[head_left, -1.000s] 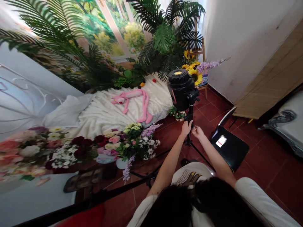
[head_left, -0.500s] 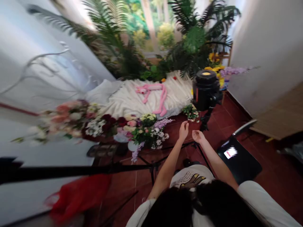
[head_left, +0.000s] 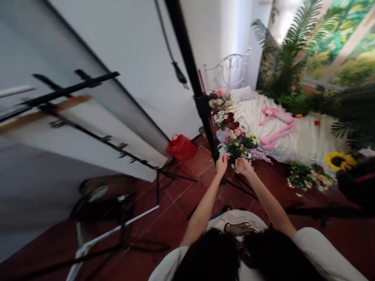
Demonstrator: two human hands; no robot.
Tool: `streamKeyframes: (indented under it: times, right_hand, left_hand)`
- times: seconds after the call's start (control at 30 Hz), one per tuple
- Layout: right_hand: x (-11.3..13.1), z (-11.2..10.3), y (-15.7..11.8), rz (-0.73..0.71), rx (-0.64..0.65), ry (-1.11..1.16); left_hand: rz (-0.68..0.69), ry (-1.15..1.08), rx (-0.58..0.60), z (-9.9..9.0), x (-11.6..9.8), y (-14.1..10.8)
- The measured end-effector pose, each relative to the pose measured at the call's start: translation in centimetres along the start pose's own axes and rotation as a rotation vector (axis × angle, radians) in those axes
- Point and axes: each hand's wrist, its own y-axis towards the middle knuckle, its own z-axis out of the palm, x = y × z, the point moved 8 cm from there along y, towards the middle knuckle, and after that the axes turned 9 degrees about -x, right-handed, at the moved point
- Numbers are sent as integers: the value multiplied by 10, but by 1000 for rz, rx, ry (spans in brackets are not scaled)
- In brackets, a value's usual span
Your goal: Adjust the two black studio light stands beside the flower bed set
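Note:
My left hand point(head_left: 222, 164) is raised in front of me with its fingers loosely bent and apart, and nothing shows in it. A short gap to its right, my right hand point(head_left: 243, 166) is half curled, palm turned inward, and also holds nothing visible. Both hands appear in front of the lower end of a row of artificial flowers point(head_left: 237, 141). Beyond the flowers, a pink plush toy point(head_left: 278, 121) lies on a bed with a cream cover point(head_left: 307, 138).
A black upright stand point(head_left: 202, 107) rises just left of my hands. Further left are a red bag point(head_left: 181, 147) and a rack with clamps point(head_left: 117, 147). A flower cluster point(head_left: 310, 177) and a sunflower point(head_left: 340, 160) are at the right, beside a dark lamp point(head_left: 359, 185).
The view has swung left, so the bed and plush toy now appear further right. The red bag and clamp rack have come into clear view. My hands keep their loose pose.

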Motion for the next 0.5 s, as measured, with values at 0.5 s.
streamKeyframes:
  times: [0.5]
  right_hand:
    - [29, 152, 49, 187, 392, -1252]
  left_hand:
    - [131, 8, -371, -85, -29, 12]
